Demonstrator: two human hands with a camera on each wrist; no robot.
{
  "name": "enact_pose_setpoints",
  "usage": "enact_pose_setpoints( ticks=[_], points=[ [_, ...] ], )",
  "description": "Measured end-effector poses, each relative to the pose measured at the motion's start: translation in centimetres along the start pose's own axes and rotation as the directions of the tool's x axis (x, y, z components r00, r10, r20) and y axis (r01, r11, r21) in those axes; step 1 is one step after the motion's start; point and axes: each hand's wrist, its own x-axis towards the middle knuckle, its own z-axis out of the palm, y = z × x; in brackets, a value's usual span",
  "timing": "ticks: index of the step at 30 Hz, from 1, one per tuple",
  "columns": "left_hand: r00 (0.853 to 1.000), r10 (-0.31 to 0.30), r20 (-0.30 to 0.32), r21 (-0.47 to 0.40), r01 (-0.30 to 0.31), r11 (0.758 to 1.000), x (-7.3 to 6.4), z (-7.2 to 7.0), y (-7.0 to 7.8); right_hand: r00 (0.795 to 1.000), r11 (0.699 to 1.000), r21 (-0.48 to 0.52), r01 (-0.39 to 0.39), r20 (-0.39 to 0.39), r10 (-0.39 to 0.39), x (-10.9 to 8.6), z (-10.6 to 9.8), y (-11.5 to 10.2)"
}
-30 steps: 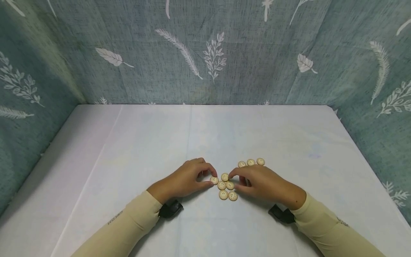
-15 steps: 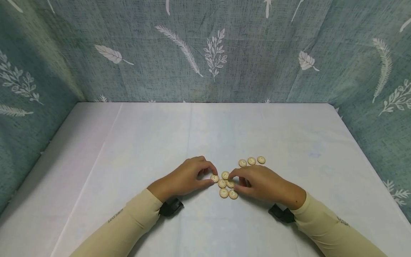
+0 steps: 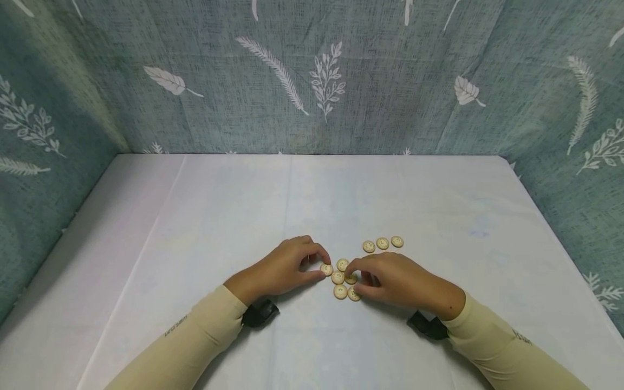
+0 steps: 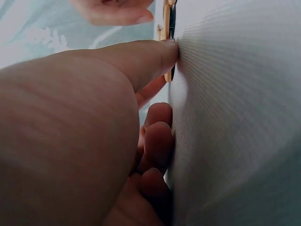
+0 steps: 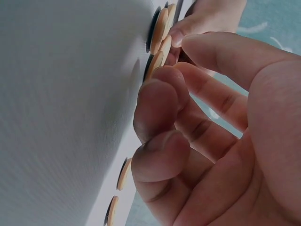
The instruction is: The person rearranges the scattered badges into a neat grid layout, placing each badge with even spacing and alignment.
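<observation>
Head view has both your hands working a little bunch of pale round buttons just near of the middle of the white counter [image 3: 205, 216]. Your left hand [image 3: 287, 268] has thumb and index clamped on opposite edges of the leftmost button [image 3: 326, 269], which lies flat at the left end of the bunch. Left wrist view shows your thumb tip right down at the counter surface, other fingers curled in.

Your right hand [image 3: 397, 279] comes in from the right with index and thumb apart. The index tip overlaps the middle-right button [image 3: 350, 280] and the thumb reaches the near-right button [image 3: 353, 296]; can't tell if it's really gripping either one, and right wrist view doesn't settle it.

Between your hands you've also got the far button [image 3: 343, 265], the middle-left button [image 3: 338, 277] and the near-left button [image 3: 340, 292]. Three more buttons [image 3: 382, 243] sit in a loose row, far and right of that bunch. You're in beige sleeves [image 3: 195, 341], and grey-green cloth [image 3: 390, 97] with white leaf prints hangs behind the counter.
</observation>
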Motion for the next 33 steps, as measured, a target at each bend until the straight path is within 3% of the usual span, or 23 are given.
enact_pose_setpoints(
  ticks=[26, 33],
  points=[
    [1.000, -0.017, 0.015, -0.013, 0.017, 1.000, -0.07, 0.16, 0.00, 0.999, 1.000, -0.007, 0.015, 0.038, -0.015, -0.09, 0.81, -0.30],
    [1.000, -0.006, -0.012, -0.006, 0.005, 1.000, -0.02, 0.09, 0.06, 0.999, 1.000, -0.010, 0.010, 0.037, -0.010, -0.11, 0.70, -0.37]
  ],
)
